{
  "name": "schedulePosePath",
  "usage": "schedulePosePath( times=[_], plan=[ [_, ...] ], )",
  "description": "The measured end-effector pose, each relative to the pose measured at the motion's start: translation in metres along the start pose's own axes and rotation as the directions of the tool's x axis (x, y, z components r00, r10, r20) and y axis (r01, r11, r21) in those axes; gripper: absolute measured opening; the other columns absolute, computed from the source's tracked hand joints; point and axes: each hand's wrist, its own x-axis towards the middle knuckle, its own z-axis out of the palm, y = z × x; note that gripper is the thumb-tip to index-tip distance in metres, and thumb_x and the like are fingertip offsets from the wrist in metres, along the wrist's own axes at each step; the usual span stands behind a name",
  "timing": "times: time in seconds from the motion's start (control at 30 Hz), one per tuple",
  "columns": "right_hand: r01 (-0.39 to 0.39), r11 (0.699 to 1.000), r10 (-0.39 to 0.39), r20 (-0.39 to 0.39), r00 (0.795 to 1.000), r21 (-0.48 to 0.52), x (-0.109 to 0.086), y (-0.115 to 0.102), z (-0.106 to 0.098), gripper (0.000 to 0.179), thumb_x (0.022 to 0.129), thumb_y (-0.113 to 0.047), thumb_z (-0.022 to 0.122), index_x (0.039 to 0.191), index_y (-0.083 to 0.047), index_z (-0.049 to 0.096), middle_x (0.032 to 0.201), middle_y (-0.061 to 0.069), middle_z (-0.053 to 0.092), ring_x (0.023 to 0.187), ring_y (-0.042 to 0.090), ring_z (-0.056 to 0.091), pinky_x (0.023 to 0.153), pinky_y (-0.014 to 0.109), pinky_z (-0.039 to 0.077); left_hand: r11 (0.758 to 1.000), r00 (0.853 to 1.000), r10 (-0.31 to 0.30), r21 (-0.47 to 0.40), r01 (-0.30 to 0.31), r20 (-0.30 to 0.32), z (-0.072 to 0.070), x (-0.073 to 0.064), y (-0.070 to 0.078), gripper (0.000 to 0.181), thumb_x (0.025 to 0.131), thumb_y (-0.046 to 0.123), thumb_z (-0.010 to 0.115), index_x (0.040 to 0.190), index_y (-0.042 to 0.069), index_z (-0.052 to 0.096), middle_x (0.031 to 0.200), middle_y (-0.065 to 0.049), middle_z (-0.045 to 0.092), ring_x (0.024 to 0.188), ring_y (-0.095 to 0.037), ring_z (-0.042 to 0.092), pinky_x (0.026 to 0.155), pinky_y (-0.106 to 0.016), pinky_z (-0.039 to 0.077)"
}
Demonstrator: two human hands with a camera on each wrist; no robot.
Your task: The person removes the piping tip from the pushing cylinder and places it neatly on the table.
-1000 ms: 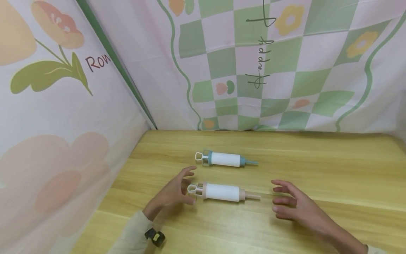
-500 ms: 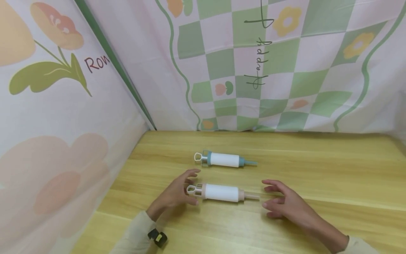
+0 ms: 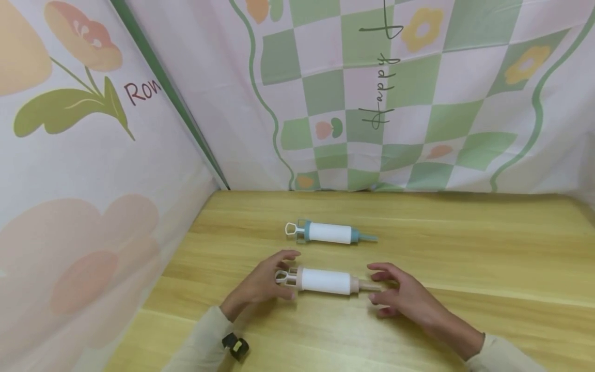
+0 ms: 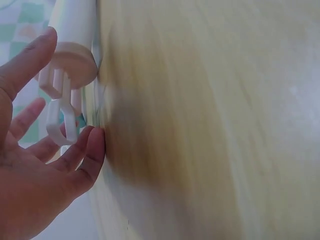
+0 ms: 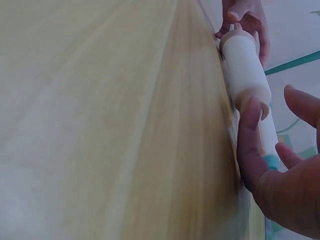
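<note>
A large syringe with a white barrel (image 3: 325,281) and pale pink ends lies across the table, its ring handle to the left and its thin nozzle to the right. My left hand (image 3: 262,280) is spread around the handle end, thumb on the near side and fingers on the far side. In the left wrist view the white ring handle (image 4: 53,129) hangs between thumb and fingers, ungripped. My right hand (image 3: 411,299) is loosely curved around the nozzle tip, thumb and fingers parted. Farther back lies a matching syringe with blue ends (image 3: 330,233), untouched.
The wooden table (image 3: 488,248) runs back to a hanging cloth (image 3: 321,93) with green checks and flowers. Another flowered cloth (image 3: 153,155) borders the left side. A black wrist strap (image 3: 236,346) sits at the left sleeve (image 3: 204,336).
My right hand has moved left, from beside the nozzle tip to around it. My left hand has edged right, farther over the handle end. Both syringes stay in place.
</note>
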Motion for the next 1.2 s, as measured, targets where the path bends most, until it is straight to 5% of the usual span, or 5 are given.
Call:
schedulePosePath(
  times=[0.47, 0.87, 1.2],
  plan=[
    [0.011, 0.995, -0.016, -0.057, 0.998, -0.098, 0.015, -0.001, 0.009, 0.066, 0.088, -0.013, 0.077, 0.145, -0.002, 0.045, 0.137, 0.024, 0.049, 0.063, 0.020, 0.053, 0.051, 0.029, 0.049, 1.000, 1.000, 0.004, 0.023, -0.004, 0.003, 0.004, 0.005, 0.001, 0.081, 0.075, 0.012, 0.088, 0.146, 0.017, 0.048, 0.137, -0.005, 0.056, 0.120, -0.027, 0.054, 0.099, -0.046, 0.046],
    [0.010, 0.993, -0.023, -0.110, 0.994, -0.116, 0.021, 0.005, 0.019, 0.057, 0.087, -0.007, 0.076, 0.137, 0.001, 0.052, 0.121, 0.017, 0.062, 0.067, 0.023, 0.061, 0.046, 0.024, 0.043, 0.999, 0.999, -0.015, 0.036, 0.016, -0.028, 0.010, 0.005, 0.004, 0.071, 0.075, 0.003, 0.086, 0.138, 0.010, 0.055, 0.124, -0.003, 0.062, 0.113, -0.023, 0.058, 0.095, -0.034, 0.049],
    [-0.008, 0.992, -0.010, -0.138, 0.990, -0.129, 0.022, 0.003, 0.021, 0.043, 0.088, -0.009, 0.075, 0.128, 0.001, 0.060, 0.109, 0.012, 0.065, 0.063, 0.021, 0.060, 0.046, 0.024, 0.043, 0.999, 0.999, -0.002, 0.037, 0.004, -0.045, 0.014, 0.006, 0.005, 0.061, 0.076, 0.005, 0.086, 0.131, 0.008, 0.060, 0.120, -0.009, 0.065, 0.110, -0.026, 0.061, 0.094, -0.042, 0.050]
  ],
)
